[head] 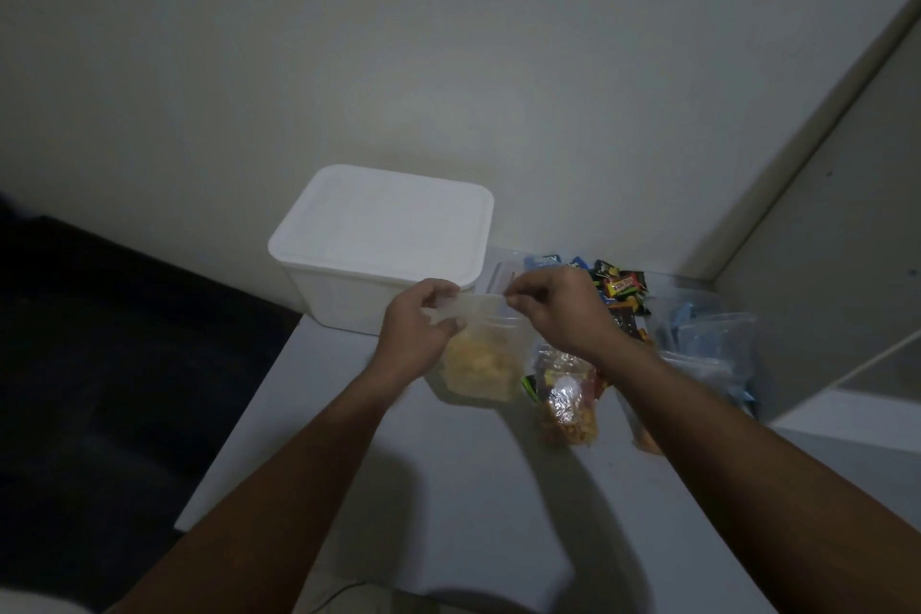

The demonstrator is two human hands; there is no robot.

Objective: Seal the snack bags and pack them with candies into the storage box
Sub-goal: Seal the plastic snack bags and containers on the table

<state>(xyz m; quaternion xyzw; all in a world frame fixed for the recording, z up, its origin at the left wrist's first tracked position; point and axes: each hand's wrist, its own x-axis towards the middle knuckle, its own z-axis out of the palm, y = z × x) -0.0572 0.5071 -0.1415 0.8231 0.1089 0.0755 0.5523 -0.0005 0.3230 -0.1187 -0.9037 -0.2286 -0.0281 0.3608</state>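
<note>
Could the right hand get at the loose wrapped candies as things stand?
Probably yes, once freed: the candies lie uncovered just beyond the right hand, but it is pinching the snack bag top.

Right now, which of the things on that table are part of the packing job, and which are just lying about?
Part of the job:
- clear zip bag of yellow snacks, pinched at its top by left hand and right hand
- white lidded plastic storage box
- pile of colourful wrapped candies
- other clear snack bags

Just there:
- white table
- pale wall
</note>
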